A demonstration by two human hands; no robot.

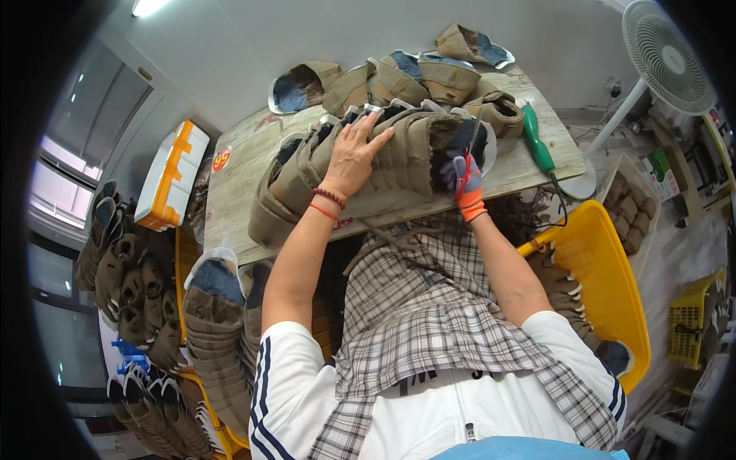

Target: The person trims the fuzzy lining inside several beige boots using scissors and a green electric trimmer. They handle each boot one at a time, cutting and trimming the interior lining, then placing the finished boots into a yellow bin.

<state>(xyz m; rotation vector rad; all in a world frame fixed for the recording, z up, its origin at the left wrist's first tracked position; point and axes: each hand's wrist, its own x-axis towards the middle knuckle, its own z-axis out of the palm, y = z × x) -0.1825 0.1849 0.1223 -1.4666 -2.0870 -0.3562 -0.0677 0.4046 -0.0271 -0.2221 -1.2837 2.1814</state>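
A row of nested khaki shoe uppers (399, 153), with fuzzy brown lining and white edges, lies along the near side of the table. My bare left hand (353, 157) rests on top of the row, fingers stretched out and thumb apart. At the right end of the row, my right hand (465, 184) wears a grey-purple and orange glove. Its fingers are closed round red-handled scissors (466, 170), whose blades point up and away beside the last upper's dark blue inside. The blade tips are partly lost against the uppers.
More uppers (402, 77) stand along the table's (238, 165) far side. A green-handled corded tool (539, 138) lies at the right edge. Yellow baskets (613, 284) of uppers flank me, a stack of uppers (215, 330) rises at left, and a white fan (667, 61) stands back right.
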